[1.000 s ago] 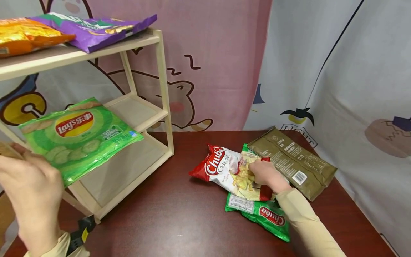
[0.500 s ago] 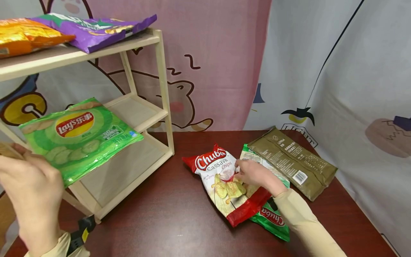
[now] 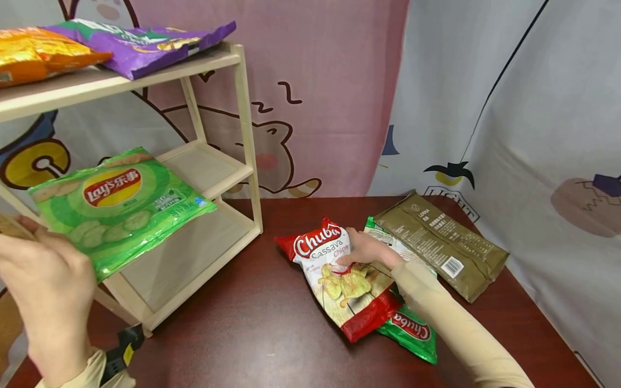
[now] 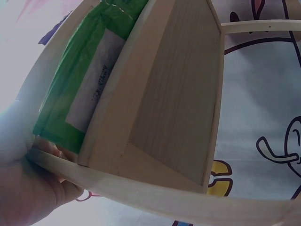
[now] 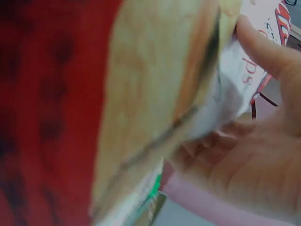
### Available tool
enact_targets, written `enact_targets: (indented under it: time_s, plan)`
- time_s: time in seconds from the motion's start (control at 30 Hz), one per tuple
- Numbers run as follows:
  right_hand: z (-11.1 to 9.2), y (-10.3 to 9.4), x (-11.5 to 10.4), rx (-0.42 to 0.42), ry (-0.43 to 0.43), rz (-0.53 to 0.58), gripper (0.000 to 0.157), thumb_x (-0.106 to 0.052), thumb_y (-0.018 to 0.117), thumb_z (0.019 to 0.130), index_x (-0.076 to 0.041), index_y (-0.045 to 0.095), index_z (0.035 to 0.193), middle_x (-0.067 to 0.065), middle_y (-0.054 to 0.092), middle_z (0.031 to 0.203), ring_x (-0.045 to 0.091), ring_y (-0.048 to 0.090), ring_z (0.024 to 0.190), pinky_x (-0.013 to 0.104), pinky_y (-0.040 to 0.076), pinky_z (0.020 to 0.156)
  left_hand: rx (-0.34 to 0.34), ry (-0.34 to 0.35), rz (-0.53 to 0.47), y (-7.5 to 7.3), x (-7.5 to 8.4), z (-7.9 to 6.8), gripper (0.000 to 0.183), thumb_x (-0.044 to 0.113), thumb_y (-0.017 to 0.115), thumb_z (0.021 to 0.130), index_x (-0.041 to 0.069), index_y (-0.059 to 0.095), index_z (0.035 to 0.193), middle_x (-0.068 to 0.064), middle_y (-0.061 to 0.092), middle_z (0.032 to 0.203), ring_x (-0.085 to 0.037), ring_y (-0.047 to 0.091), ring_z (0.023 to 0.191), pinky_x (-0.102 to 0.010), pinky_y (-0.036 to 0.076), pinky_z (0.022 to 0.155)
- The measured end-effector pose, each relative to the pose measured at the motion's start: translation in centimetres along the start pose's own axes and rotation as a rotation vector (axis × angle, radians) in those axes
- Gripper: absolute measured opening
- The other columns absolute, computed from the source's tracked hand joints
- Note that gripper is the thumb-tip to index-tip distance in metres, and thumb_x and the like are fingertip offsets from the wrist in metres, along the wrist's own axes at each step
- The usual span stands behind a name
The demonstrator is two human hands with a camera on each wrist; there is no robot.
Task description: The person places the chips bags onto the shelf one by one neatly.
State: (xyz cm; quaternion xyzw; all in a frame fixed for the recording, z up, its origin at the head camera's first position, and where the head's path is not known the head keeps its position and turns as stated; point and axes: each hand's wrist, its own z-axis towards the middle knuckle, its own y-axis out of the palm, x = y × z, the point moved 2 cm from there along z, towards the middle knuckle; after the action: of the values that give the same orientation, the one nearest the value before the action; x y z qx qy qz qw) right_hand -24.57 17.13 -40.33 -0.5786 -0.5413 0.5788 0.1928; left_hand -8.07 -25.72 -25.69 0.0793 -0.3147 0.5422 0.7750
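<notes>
My right hand is at the right side of a red-and-white Chuba cassava chips bag. In the right wrist view the thumb lies on the bag's printed front, and the other fingers curl at its edge and behind it. This bag partly covers a green Chuba bag. At far left my left hand grips a pale wooden post of the shelf rack. Just beyond that hand, a green Lay's chips bag lies tilted on the rack's middle level.
Orange and purple snack bags lie on the rack's top shelf. A brown bag rests at the right of the dark red table, overlapping green packaging. Patterned cloth hangs behind.
The red-and-white chips bag has swung round and slid left and toward me, uncovering packaging beside the brown bag. My right hand has shifted left along it. My left hand stays put.
</notes>
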Motion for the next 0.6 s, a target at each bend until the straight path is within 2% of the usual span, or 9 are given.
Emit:
enact_targets:
  time_s: [0.07,0.13,0.23,0.33,0.6]
  plan:
    - [0.2,0.0,0.0,0.036,0.03,0.027,0.079,-0.028,0.078,0.078,0.008,0.035,0.133,0.023,0.057,0.115,0.032,0.056,0.103,0.045,0.045,0.092,0.002,-0.001,-0.003,0.0,-0.1,0.0,0.05,0.011,0.025,0.097,-0.014,0.015,0.14,-0.024,0.009,0.151,-0.018,0.012,0.14,-0.023,0.006,0.117]
    - [0.2,-0.1,-0.1,0.081,0.047,0.038,0.069,-0.025,0.079,0.077,0.004,0.04,0.127,0.018,0.059,0.104,0.026,0.054,0.091,0.041,0.046,0.084,0.005,-0.001,-0.005,0.1,-0.1,0.0,0.05,0.01,0.025,0.097,-0.014,0.015,0.14,-0.024,0.01,0.151,-0.019,0.013,0.14,-0.023,0.007,0.117]
    - [0.1,-0.3,-0.4,0.16,0.012,0.021,0.053,-0.02,0.077,0.077,-0.001,0.046,0.116,0.015,0.061,0.093,0.024,0.052,0.08,0.039,0.044,0.074,0.012,-0.006,-0.008,0.1,-0.1,-0.1,0.05,0.01,0.026,0.097,-0.013,0.015,0.14,-0.024,0.011,0.151,-0.018,0.015,0.139,-0.023,0.009,0.117]
    - [-0.2,-0.4,-1.1,0.227,-0.06,0.027,0.043,-0.015,0.074,0.079,-0.004,0.049,0.112,0.015,0.063,0.092,0.025,0.053,0.078,0.039,0.044,0.072,0.015,-0.009,-0.001,0.1,0.0,-0.1,0.051,0.009,0.026,0.097,-0.012,0.014,0.141,-0.025,0.013,0.151,-0.018,0.017,0.139,-0.023,0.01,0.117]
    - [-0.8,-0.4,-2.2,0.385,-0.206,0.089,0.031,-0.006,0.07,0.08,-0.008,0.058,0.108,0.009,0.066,0.089,0.02,0.057,0.077,0.034,0.045,0.069,0.047,0.006,-0.024,0.0,-0.1,-0.1,0.05,0.008,0.027,0.096,-0.015,0.015,0.139,-0.026,0.017,0.15,-0.019,0.022,0.138,-0.024,0.014,0.117]
